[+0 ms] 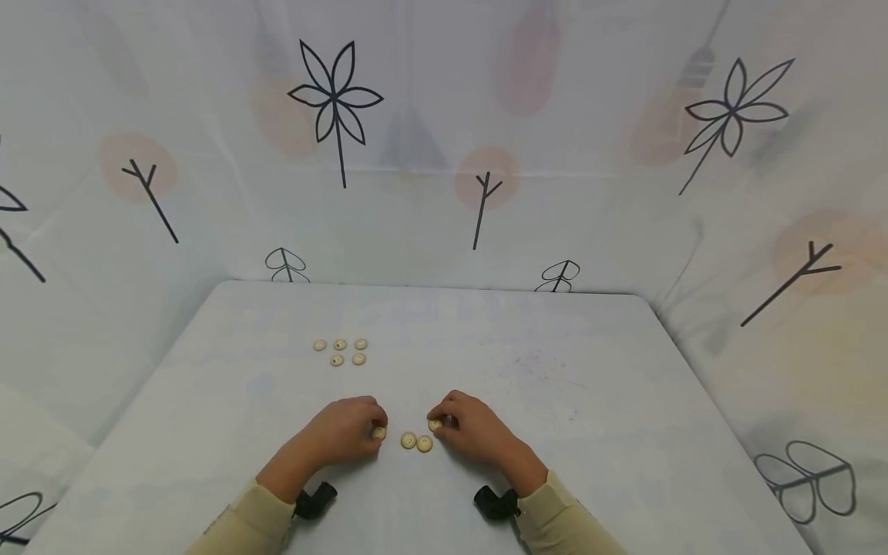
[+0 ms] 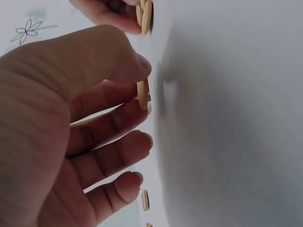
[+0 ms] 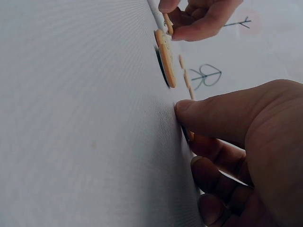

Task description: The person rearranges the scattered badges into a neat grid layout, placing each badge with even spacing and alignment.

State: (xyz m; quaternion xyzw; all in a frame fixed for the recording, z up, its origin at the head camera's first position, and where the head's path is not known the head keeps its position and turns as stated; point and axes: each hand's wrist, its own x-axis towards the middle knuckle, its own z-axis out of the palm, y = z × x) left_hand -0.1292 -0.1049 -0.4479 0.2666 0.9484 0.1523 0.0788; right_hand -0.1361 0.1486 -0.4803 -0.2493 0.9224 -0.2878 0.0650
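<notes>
In the head view my left hand (image 1: 347, 430) pinches a round beige button (image 1: 378, 433) between thumb and fingers. My right hand (image 1: 475, 432) holds another button (image 1: 435, 425) by its edges. Between the hands two buttons lie side by side, the left one (image 1: 408, 440) and the right one (image 1: 425, 443). The left wrist view shows the pinched button (image 2: 143, 93) on edge between thumb and fingers of the left hand (image 2: 90, 118). In the right wrist view the button (image 3: 191, 136) is mostly hidden behind the thumb of the right hand (image 3: 241, 137).
Farther back on the white table (image 1: 486, 331) lie several more buttons (image 1: 340, 344) in two short rows, left of centre. White cloth with plant drawings (image 1: 416, 216) hangs behind and along the sides. A dark wrist device (image 1: 315, 501) sits on each arm.
</notes>
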